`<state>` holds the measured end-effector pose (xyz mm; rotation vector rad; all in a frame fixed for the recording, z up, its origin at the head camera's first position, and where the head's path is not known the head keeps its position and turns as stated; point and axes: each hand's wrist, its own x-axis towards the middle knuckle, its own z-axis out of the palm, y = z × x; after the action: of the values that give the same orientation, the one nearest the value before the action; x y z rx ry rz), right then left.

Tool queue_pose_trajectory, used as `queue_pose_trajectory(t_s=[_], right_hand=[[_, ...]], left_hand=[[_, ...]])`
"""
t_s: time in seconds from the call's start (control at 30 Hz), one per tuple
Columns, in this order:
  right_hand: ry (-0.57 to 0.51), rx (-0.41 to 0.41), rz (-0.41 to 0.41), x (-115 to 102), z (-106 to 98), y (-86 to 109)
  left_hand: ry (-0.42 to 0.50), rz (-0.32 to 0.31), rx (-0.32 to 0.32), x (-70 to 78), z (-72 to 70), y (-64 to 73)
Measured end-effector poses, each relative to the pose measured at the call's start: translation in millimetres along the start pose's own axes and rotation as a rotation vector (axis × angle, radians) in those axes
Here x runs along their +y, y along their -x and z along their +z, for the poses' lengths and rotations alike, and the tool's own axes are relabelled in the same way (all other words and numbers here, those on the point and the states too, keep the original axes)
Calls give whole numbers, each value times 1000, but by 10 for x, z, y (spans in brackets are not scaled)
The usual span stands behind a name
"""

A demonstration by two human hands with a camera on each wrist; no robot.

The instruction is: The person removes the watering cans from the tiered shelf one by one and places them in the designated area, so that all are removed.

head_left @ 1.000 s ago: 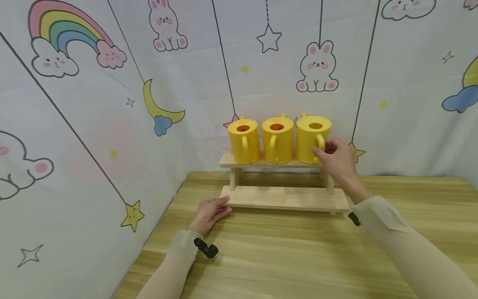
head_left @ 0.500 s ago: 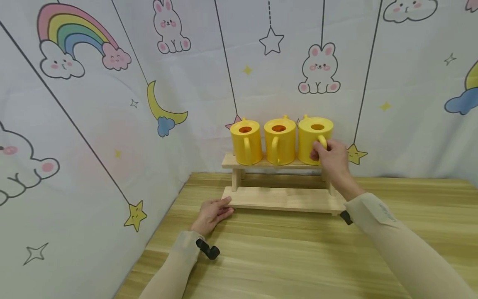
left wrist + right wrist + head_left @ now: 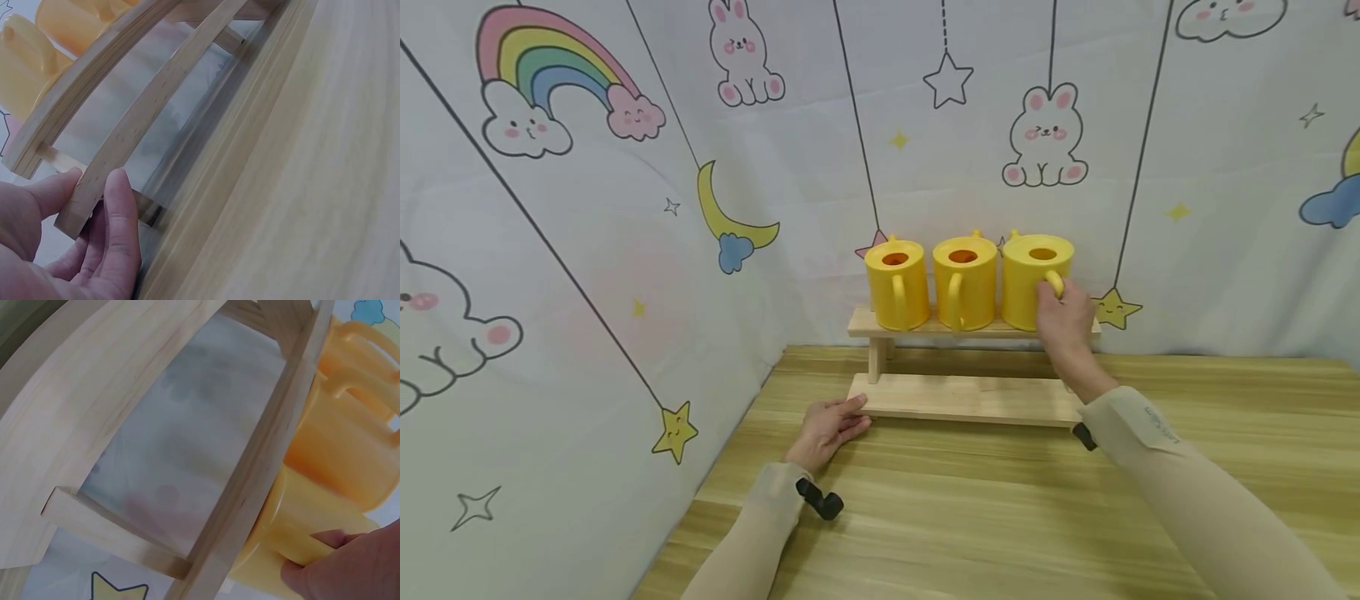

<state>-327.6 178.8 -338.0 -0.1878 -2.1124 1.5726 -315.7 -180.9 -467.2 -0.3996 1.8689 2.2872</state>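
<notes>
Three yellow mugs stand side by side on the upper shelf (image 3: 925,330) of a two-tier wooden rack: a left mug (image 3: 912,304), a middle mug (image 3: 977,287) and a right mug (image 3: 1021,287). Each has a round opening in its top and a handle facing me. My right hand (image 3: 1066,321) pinches the right mug's handle (image 3: 303,547) between thumb and fingers, as the right wrist view shows. At the rack's left end, my left hand (image 3: 823,429) grips the lower board (image 3: 119,140), thumb above and fingers beneath.
The rack stands on a wood-grain table (image 3: 970,508), close to a white cloth backdrop (image 3: 820,208) printed with rabbits, stars and a rainbow. The cloth also borders the table's left side. A rack leg (image 3: 877,358) joins the two tiers at the left.
My right hand has shifted slightly left, and its fingers have closed further round the right mug's handle. The mugs and my left hand keep their places; the head view has moved a little.
</notes>
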Motion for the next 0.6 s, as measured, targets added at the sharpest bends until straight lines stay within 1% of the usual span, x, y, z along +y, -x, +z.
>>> queue_pose_trajectory(t_s=[0.2,0.43,0.6], right_hand=[[12,-5,-6,3,-32,5],[-26,18,-13,3,-102,33],[-27,8,-40,-17,-184,78]], left_hand=[[-2,5,-3,-6,21,-14],[-4,12,-1,-11,23,-7],[-7,15,3,-16,8,3]])
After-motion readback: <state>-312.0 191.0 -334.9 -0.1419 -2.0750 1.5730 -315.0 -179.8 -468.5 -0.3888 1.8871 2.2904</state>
